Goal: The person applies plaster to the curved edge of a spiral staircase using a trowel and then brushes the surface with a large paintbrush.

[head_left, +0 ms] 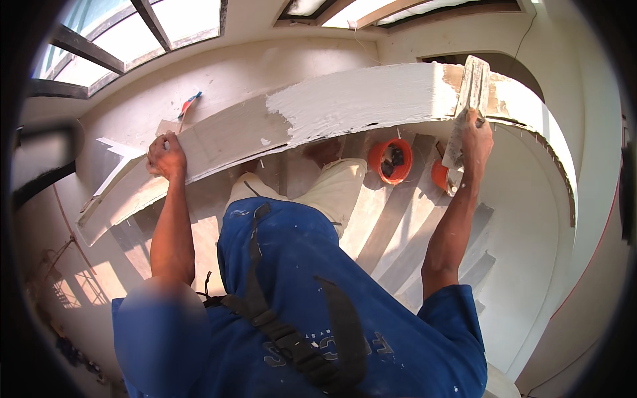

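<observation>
A long curved board (219, 139) spans the view, its middle and right partly coated in white plaster (352, 96). My left hand (166, 156) is closed at the board's left part, around something pale I cannot make out clearly. Just beyond it is a tool with a red-and-blue handle (189, 104). My right hand (476, 136) is closed on a plaster-smeared trowel (472, 79), whose long blade lies across the board's coated right part. Under that hand, an orange container (439, 174) is partly hidden.
An orange bucket (378, 160) with dark items inside stands below the board on the sunlit, shadow-striped floor (391, 225). Windows (186, 20) are overhead, a pale curved wall (531, 219) is at the right, and white angled strips (119, 149) are at the left.
</observation>
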Demonstrator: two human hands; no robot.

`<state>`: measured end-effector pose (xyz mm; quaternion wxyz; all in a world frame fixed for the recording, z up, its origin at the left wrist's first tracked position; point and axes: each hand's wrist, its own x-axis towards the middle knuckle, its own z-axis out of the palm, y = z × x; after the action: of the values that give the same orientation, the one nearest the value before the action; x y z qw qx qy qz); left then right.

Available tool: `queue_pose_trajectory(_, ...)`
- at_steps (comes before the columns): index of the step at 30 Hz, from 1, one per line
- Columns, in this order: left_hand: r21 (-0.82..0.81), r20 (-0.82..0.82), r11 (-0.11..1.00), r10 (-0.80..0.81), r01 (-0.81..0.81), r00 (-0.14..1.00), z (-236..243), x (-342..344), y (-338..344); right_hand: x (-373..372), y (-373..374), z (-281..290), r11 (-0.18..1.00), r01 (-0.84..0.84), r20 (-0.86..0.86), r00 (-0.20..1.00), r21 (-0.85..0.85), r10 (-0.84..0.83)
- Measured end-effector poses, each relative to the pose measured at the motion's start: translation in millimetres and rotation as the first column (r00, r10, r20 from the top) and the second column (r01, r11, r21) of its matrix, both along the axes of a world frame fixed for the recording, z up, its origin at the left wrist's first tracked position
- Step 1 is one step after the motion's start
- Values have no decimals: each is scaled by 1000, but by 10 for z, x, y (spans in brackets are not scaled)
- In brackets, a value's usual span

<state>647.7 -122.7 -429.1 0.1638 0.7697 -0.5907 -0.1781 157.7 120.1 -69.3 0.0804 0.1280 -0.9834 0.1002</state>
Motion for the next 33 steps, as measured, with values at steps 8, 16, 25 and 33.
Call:
queue_pose_trajectory(8,8,21,1000,-9,9,1000,-50,42,0,1044,-184,-730,981,-158,373,909,-110,188)
queue_pose_trajectory(16,4,15,1000,-21,21,1000,-79,54,-29,2266,-337,-1131,808,-574,596,605,-132,528)
queue_pose_trajectory(25,39,26,999,-22,21,999,-139,118,-36,1412,-133,-748,869,-483,107,875,106,472)
queue_pose_trajectory(33,26,17,999,-36,36,999,-159,70,-41,-78,200,119,981,-71,-59,995,183,83)
